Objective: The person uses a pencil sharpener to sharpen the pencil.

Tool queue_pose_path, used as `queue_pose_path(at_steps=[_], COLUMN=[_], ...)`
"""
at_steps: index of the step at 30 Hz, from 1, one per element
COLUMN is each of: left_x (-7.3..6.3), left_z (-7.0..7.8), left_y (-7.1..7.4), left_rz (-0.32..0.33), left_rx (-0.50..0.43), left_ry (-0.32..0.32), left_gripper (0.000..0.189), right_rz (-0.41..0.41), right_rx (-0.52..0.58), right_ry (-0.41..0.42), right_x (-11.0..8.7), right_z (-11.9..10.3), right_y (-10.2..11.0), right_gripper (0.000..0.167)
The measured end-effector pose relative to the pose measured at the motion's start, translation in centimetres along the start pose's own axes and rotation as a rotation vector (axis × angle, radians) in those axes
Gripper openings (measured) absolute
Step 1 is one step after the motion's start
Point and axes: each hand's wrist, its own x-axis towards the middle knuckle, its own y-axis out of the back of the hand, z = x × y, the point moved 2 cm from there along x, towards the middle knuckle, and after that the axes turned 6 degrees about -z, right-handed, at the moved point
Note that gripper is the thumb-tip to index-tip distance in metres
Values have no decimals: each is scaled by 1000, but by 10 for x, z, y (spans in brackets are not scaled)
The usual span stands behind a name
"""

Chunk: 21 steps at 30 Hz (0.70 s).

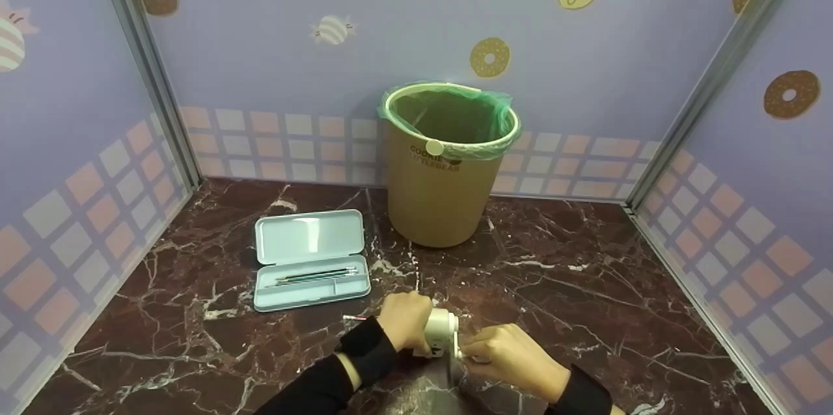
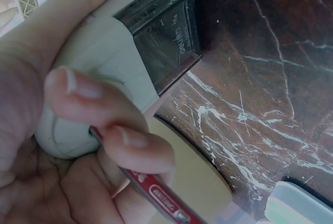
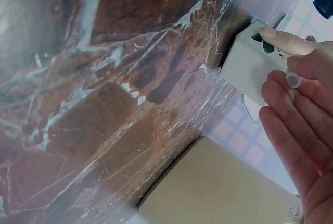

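Observation:
A cream pencil sharpener point(image 1: 440, 330) with a side crank stands on the marble-patterned tabletop near the front edge. My left hand point(image 1: 405, 321) grips its body, thumb along one side. Between that hand's curled fingers, a red pencil point(image 2: 161, 198) points into the sharpener's hole. The dark see-through drawer point(image 2: 166, 41) shows at the sharpener's base in the left wrist view. On the other side, my right hand point(image 1: 511, 356) pinches the crank's knob point(image 3: 293, 80) with thumb and index finger; its other fingers are more extended. The pencil's tip is hidden inside the sharpener.
An opened light-blue pencil case point(image 1: 286, 239) lies at the left, with several pencils point(image 1: 315, 276) in its tray. Behind the hands stands a tan bin point(image 1: 442, 200) with a green liner point(image 1: 504, 116). Patterned panels point(image 1: 273, 44) enclose the back and sides.

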Motion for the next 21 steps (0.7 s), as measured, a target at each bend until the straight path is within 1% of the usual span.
queue_pose_path(at_steps=[3,6,10,14,21], left_x=[1,1,1,1,0], left_z=[0,1,0,0,-2], left_y=[0,0,0,1,4], left_rz=[2,-9,-32,-37,-56], left_rx=[2,-3,-16,-15,-23], left_ry=[-2,2,7,9,9], left_gripper=[50,51,51,49,48], right_rz=[4,4,11,29,55], right_rx=[-1,-9,-1,17,10], right_ry=[-11,-21,-20,-3,29], right_x=[-1,-1,-1,-1,2], right_z=[-1,-1,1,2,3], right_y=[2,4,5,7,7], right_gripper=[26,18,18,20,20])
